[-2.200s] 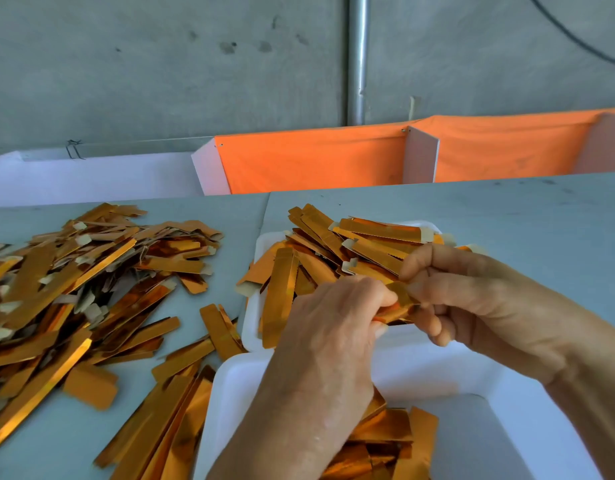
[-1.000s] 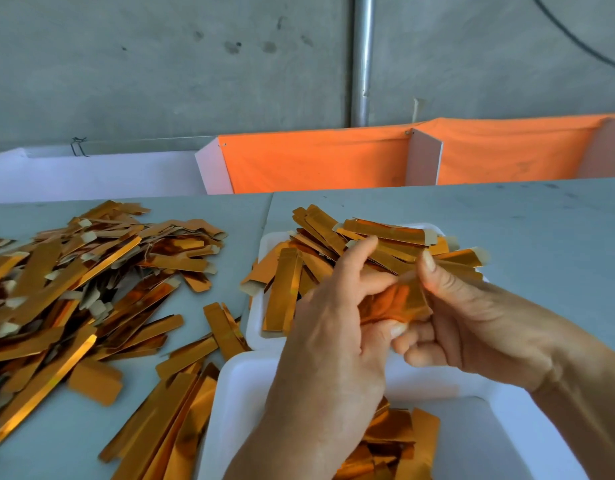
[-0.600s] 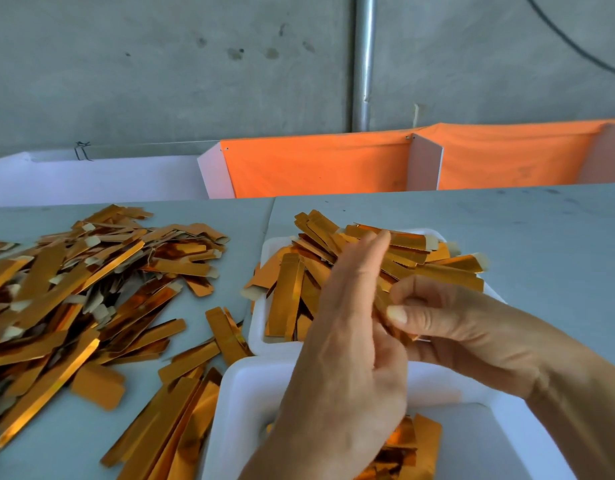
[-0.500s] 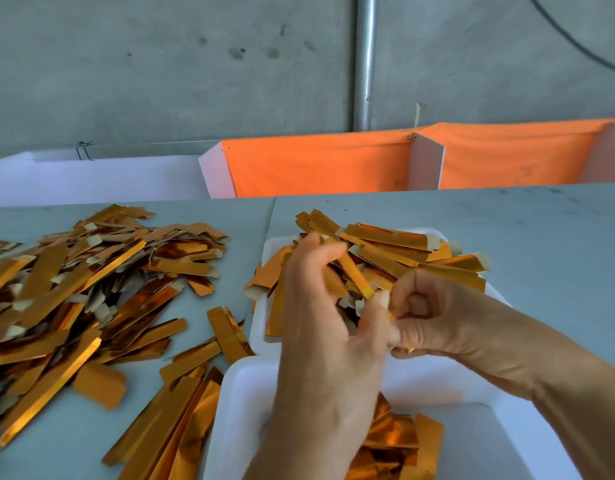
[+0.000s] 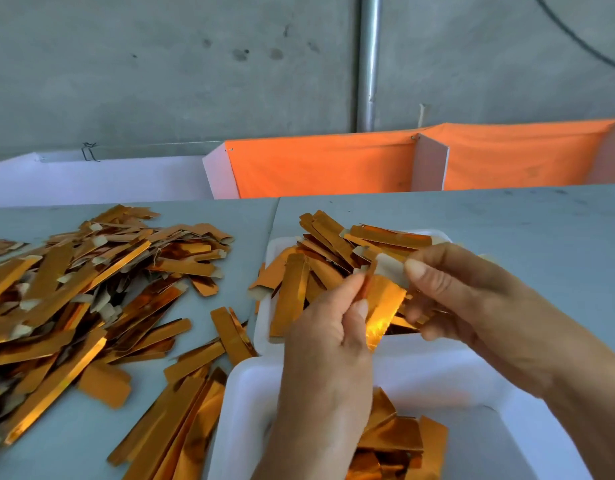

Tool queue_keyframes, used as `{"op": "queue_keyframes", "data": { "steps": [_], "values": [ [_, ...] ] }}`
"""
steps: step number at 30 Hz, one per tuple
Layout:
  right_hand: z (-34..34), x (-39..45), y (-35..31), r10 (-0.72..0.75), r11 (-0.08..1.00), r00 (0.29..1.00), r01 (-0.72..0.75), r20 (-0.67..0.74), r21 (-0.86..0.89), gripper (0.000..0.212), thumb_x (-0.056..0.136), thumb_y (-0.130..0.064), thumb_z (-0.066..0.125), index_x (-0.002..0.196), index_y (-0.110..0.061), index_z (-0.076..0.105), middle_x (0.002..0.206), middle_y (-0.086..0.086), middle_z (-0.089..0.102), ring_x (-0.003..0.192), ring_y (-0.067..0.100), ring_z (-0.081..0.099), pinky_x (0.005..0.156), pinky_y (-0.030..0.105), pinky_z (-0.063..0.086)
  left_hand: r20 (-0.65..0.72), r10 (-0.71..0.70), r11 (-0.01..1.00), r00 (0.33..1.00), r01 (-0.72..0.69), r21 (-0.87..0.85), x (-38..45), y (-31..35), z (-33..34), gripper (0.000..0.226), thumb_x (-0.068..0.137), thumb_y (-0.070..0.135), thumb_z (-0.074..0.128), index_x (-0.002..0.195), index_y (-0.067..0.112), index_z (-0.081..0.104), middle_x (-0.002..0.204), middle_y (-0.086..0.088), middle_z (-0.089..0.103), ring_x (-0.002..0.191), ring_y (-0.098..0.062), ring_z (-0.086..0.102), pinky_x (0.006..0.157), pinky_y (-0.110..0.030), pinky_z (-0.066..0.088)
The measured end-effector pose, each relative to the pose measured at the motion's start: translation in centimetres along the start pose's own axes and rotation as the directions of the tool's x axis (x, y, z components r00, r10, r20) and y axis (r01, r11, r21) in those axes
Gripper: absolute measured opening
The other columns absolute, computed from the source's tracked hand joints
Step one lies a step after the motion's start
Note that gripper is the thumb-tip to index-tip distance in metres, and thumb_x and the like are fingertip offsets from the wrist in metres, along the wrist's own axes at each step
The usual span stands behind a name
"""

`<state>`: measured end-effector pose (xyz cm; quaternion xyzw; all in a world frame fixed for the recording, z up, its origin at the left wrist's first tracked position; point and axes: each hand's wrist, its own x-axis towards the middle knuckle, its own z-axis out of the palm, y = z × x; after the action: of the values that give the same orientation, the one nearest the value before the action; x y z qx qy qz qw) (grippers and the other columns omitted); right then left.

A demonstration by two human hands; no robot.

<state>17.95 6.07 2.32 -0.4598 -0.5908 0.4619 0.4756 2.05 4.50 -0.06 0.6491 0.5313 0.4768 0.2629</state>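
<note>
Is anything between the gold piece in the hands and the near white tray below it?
Nothing visible does. The left hand and right hand pinch the gold piece just above the far rim of the near white tray. Only the left forearm crosses the tray's left part; folded pieces inside leave bare floor on the right.

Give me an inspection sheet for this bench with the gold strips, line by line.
Surface: grey table, with a seam between two tops.
Job's things: gold strip held over the far white tray, which is heaped with strips; near white tray holds shorter gold pieces.
Clutter: loose pile of strips spread over the table's left side, some reaching the near tray.
Grippers: left hand and right hand both pinch the gold strip.
Cables: black cable on the wall, top right.
Surroundings: concrete wall, metal pipe, orange cloth panels behind the table.
</note>
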Motion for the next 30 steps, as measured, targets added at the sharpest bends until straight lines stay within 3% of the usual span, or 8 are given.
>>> {"op": "queue_keyframes", "data": {
  "steps": [3,6,11,16,19,21,23,30],
  "values": [
    [0.0,0.1,-0.2,-0.046,0.999,0.996,0.046,-0.074,-0.003,0.023,0.067,-0.040,0.067,0.079,-0.021,0.065,0.068,-0.002,0.063,0.061,0.012,0.059,0.052,0.020,0.046,0.031,0.073,0.991,0.997,-0.076,0.113,-0.1,0.4,0.3,0.038,0.099,0.027,0.040,0.133,0.040,0.048,0.104,0.034,0.051,0.096,0.022,0.045,0.080,0.006,0.032],
    [-0.1,-0.2,-1.0,-0.136,0.980,0.978,0.109,-0.160,-0.165,0.022,0.060,-0.045,0.068,0.076,-0.031,0.065,0.071,-0.009,0.065,0.058,0.003,0.060,0.051,0.013,0.046,0.042,0.141,0.964,0.989,-0.147,0.223,-0.2,0.4,0.5,0.042,0.099,0.025,0.037,0.139,0.038,0.041,0.106,0.028,0.045,0.087,0.017,0.042,0.077,0.007,0.029],
    [0.6,-0.3,-1.1,-0.087,0.885,0.988,0.019,-0.126,-0.464,0.033,0.055,-0.055,0.065,0.080,-0.034,0.065,0.084,-0.011,0.068,0.077,0.002,0.064,0.070,0.022,0.047,0.048,0.176,0.944,0.983,-0.182,0.274,-0.3,0.2,0.8,0.052,0.099,0.016,0.038,0.145,0.038,0.028,0.124,0.021,0.048,0.110,0.004,0.044,0.084,-0.002,0.034],
    [1.0,-0.1,-0.9,0.041,0.885,0.998,-0.058,-0.046,-0.462,0.015,0.074,-0.031,0.075,0.083,-0.027,0.063,0.073,-0.005,0.064,0.071,0.011,0.068,0.070,0.030,0.055,0.080,0.184,0.936,0.980,-0.199,0.290,-0.4,0.5,0.8,0.056,0.099,0.015,0.039,0.147,0.037,0.023,0.131,0.019,0.043,0.117,0.000,0.042,0.092,-0.009,0.039],
    [1.1,-0.1,-0.9,0.002,0.868,0.989,-0.076,-0.148,-0.491,0.031,0.068,-0.033,0.079,0.087,-0.032,0.055,0.092,-0.007,0.063,0.080,0.005,0.065,0.063,0.024,0.051,0.075,0.157,0.939,0.985,-0.172,0.298,-0.2,0.3,0.7,0.058,0.098,0.015,0.039,0.148,0.038,0.019,0.132,0.020,0.041,0.118,0.001,0.042,0.089,-0.003,0.036],
    [1.0,-0.2,-1.2,-0.055,0.877,0.983,-0.037,-0.176,-0.480,0.031,0.064,-0.036,0.079,0.083,-0.034,0.056,0.104,-0.012,0.059,0.089,-0.001,0.062,0.068,0.023,0.050,0.068,0.130,0.939,0.989,-0.145,0.311,-0.2,0.4,0.7,0.059,0.098,0.014,0.039,0.148,0.038,0.018,0.130,0.021,0.041,0.115,0.002,0.042,0.078,0.005,0.031],
    [1.2,-0.4,-1.6,-0.049,0.869,0.991,-0.021,-0.127,-0.495,0.025,0.061,-0.043,0.074,0.079,-0.034,0.060,0.103,-0.018,0.059,0.093,-0.003,0.060,0.076,0.024,0.048,0.071,0.119,0.937,0.990,-0.135,0.322,-0.2,0.4,0.7,0.058,0.099,0.015,0.039,0.148,0.038,0.018,0.129,0.021,0.041,0.112,0.003,0.041,0.072,0.006,0.028],
    [1.3,-0.3,-1.5,0.049,0.863,0.995,-0.087,-0.088,-0.498,0.014,0.073,-0.028,0.076,0.080,-0.025,0.063,0.097,-0.009,0.069,0.098,0.011,0.064,0.093,0.043,0.051,0.087,0.128,0.923,0.988,-0.150,0.355,-0.2,0.3,0.8,0.063,0.098,0.013,0.043,0.149,0.037,0.015,0.133,0.019,0.039,0.118,0.001,0.040,0.094,-0.009,0.039]
  ]
}}
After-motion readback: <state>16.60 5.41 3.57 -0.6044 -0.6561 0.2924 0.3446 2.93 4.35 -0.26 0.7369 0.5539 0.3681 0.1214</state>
